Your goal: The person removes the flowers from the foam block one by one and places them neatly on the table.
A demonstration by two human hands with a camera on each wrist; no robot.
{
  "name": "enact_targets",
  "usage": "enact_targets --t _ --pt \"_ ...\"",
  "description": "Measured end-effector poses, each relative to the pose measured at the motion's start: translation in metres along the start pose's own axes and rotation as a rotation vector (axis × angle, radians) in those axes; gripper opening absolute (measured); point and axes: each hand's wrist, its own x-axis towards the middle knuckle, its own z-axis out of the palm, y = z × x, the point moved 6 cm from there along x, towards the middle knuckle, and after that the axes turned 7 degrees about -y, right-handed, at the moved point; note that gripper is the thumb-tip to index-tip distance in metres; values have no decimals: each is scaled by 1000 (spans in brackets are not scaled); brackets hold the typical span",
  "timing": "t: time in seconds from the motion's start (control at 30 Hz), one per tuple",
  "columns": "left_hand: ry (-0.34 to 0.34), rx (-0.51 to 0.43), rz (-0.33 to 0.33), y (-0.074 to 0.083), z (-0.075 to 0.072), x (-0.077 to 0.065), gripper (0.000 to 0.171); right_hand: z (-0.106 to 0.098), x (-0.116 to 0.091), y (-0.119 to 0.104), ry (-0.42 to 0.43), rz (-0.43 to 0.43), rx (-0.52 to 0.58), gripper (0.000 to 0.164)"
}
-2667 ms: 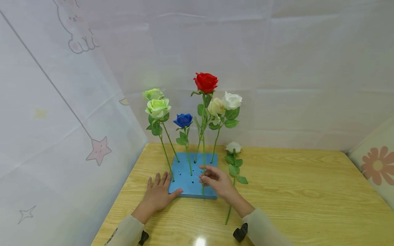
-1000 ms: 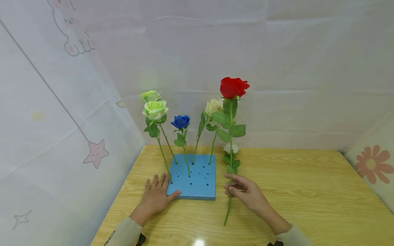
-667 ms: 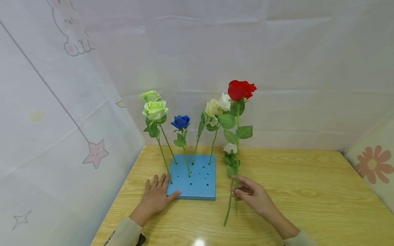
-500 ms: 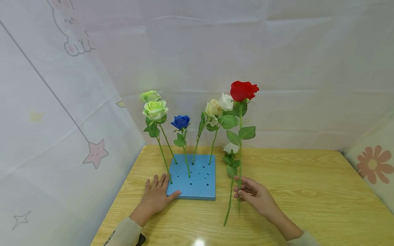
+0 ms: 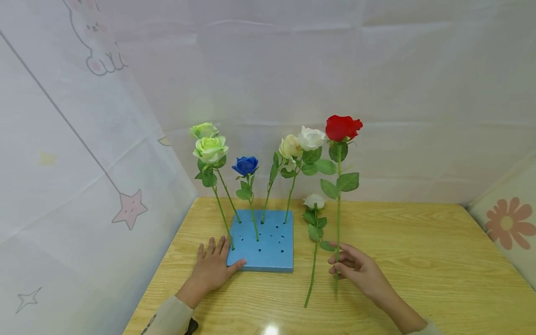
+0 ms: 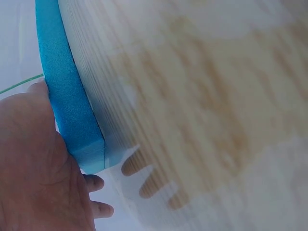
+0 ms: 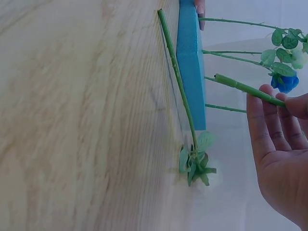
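My right hand point(image 5: 356, 270) pinches the lower stem of a red rose point(image 5: 343, 128) between thumb and fingers, holding it upright to the right of the foam block. In the right wrist view the cut end of that stem point(image 7: 236, 84) pokes out past the fingertips. My left hand point(image 5: 212, 270) lies with fingers spread against the left front corner of the blue foam block point(image 5: 270, 260), thumb over its front edge. A white rose point(image 5: 314, 201) lies on the table between the block and my right hand, its stem toward me.
Standing in the block are two light green roses point(image 5: 211, 150), a short blue rose point(image 5: 245, 166), a cream rose point(image 5: 291, 147) and a white rose point(image 5: 311, 138). Several small holes show in its top. The wooden table point(image 5: 418, 260) stretches right; a printed cloth point(image 5: 398, 116) hangs behind.
My right hand has drawn the red rose out of the block and carried it right, past the lying white rose. The left hand has stayed at the block's corner.
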Motion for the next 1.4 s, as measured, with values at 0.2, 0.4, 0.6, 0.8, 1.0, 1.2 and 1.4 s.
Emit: enact_targets --t 0.2,0.4,0.6,0.8,1.0,1.2,1.4 --pt "2 2 1 1 -1 -1 104 -6 -8 2 19 19 17 58" --pt "4 6 0 1 -1 -1 104 -13 -15 9 31 57 32 58" --pt "-1 10 -1 1 0 0 105 -19 -24 19 35 148 37 61" --pt "8 19 0 2 -1 -1 105 -26 -34 25 42 240 36 62" --pt "10 24 -3 2 -2 -1 103 -29 -42 28 16 283 53 64" --pt "3 37 -5 1 -1 0 106 -29 -50 32 -6 315 69 68" --pt "-4 29 -6 0 0 1 108 -27 -54 34 -33 310 117 68"
